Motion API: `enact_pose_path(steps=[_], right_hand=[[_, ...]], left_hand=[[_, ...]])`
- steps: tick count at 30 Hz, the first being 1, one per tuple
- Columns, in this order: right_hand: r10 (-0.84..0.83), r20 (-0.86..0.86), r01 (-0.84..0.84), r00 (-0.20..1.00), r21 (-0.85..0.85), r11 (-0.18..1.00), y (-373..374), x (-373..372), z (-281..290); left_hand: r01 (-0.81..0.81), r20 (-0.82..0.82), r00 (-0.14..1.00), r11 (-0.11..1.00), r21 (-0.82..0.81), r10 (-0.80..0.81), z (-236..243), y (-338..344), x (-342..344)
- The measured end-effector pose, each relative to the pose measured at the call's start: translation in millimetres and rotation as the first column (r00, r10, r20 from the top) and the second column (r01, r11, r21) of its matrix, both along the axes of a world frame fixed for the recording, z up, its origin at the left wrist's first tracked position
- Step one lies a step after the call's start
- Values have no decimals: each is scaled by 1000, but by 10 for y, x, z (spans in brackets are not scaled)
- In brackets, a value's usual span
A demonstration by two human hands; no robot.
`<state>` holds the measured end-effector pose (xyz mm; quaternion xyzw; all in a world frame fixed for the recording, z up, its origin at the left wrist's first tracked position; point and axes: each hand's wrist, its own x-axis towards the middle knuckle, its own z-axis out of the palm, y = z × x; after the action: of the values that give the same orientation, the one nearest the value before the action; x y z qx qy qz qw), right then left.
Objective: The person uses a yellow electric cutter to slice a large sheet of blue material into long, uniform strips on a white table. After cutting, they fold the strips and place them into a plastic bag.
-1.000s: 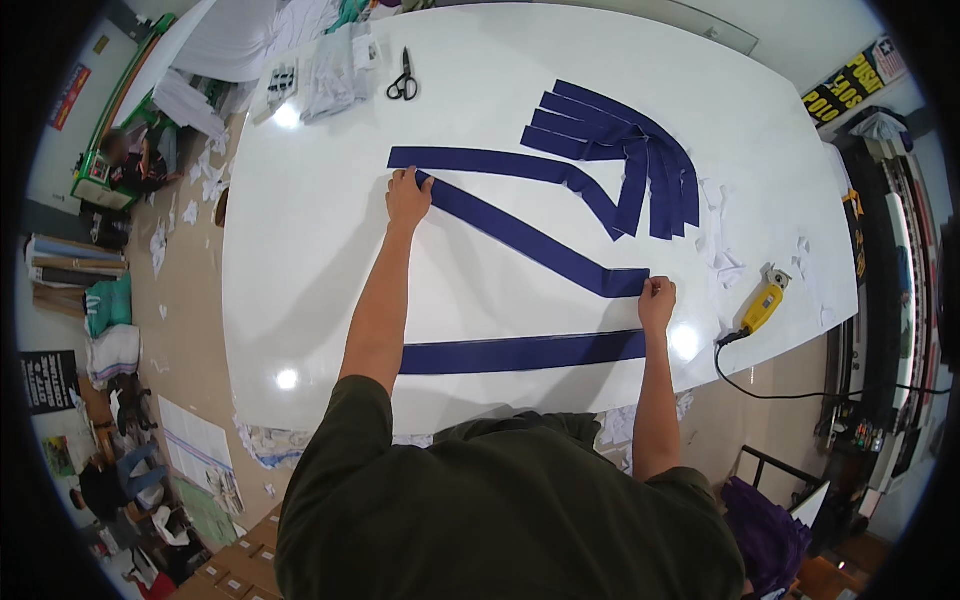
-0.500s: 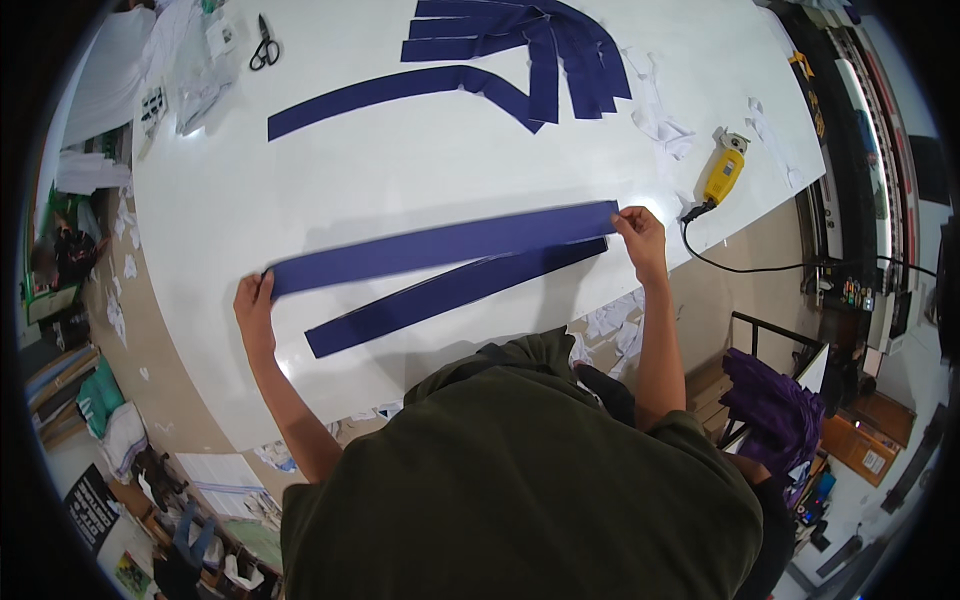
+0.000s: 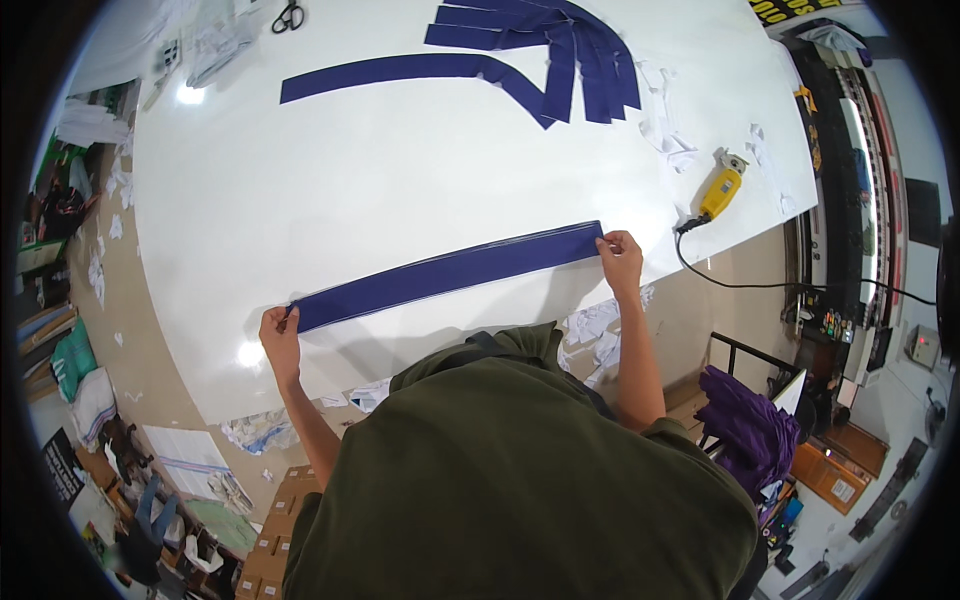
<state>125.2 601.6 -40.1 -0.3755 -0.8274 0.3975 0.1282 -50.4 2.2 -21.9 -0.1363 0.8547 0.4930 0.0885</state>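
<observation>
A long navy fabric strip (image 3: 450, 268) lies slightly slanted across the near part of the white table (image 3: 220, 220), with pale lines along its edges, apparently stacked on a second strip. My left hand (image 3: 281, 336) pinches its left end between thumb and fingers. At the other end, my right hand (image 3: 621, 258) grips the right corner. Farther back, another navy strip (image 3: 380, 76) runs toward a fanned, overlapping group of similar strips (image 3: 590, 70).
A yellow electric cutter (image 3: 722, 192) with a black cord lies at the table's right. Scissors (image 3: 290, 15) and plastic bags (image 3: 220, 45) sit at the back left. White scraps (image 3: 670, 140) lie right of the strips. Purple fabric (image 3: 745, 430) hangs below the right edge.
The strip in my hands was swung from a slant into line with the nearer strip and lowered onto it, so only one band now shows there.
</observation>
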Motion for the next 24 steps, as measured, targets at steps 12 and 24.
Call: enact_pose_path(steps=[12,24], right_hand=[[53,-38,-51,998,64,997,96,-45,-139],[45,127,-59,991,113,992,108,-18,-109]], left_hand=[[74,-166,981,982,-171,-103,-132,-33,65],[-12,-48,999,996,-89,8,18,-9,30]])
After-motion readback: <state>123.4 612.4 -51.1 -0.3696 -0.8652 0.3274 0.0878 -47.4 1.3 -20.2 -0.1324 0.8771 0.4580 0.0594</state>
